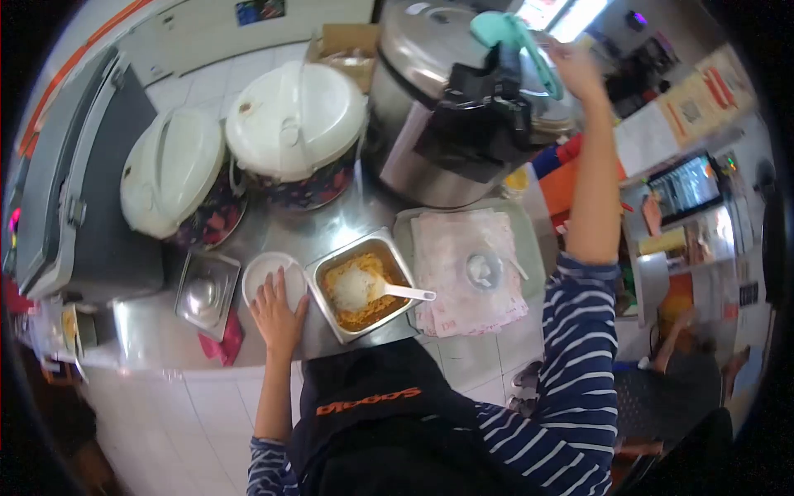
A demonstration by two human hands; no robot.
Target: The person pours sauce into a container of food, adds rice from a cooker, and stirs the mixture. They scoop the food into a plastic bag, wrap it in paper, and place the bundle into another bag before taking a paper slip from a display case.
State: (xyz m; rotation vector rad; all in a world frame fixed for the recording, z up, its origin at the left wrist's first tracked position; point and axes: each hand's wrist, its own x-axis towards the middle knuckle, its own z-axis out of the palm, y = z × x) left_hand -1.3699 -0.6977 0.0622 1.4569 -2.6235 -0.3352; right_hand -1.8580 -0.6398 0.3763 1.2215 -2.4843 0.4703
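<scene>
My left hand (278,312) lies with outstretched fingers over a white round dish (263,269) on the steel counter. Just right of it, a rectangular steel pan (337,331) contains orange-yellow crumbly food (356,310) with a pale white patch. A white-handled spoon (409,293) rests in the pan, its handle over the right rim. My right hand (576,70) is raised at the far right of a large steel cooker (405,157), beside a mint-green plastic utensil (542,66). Motion smears its fingers, so I cannot tell whether they grip it. Black plastic (475,124) covers the cooker's front.
Printed wrapping sheets (447,289) lie on a tray (533,240), with a small clear round item (482,269) on top. Two white-lidded pots (298,124) and a grey cooler box (107,198) stand left. A small steel pan (207,293) overlaps a pink cloth (223,343). Another person (682,380) is at right.
</scene>
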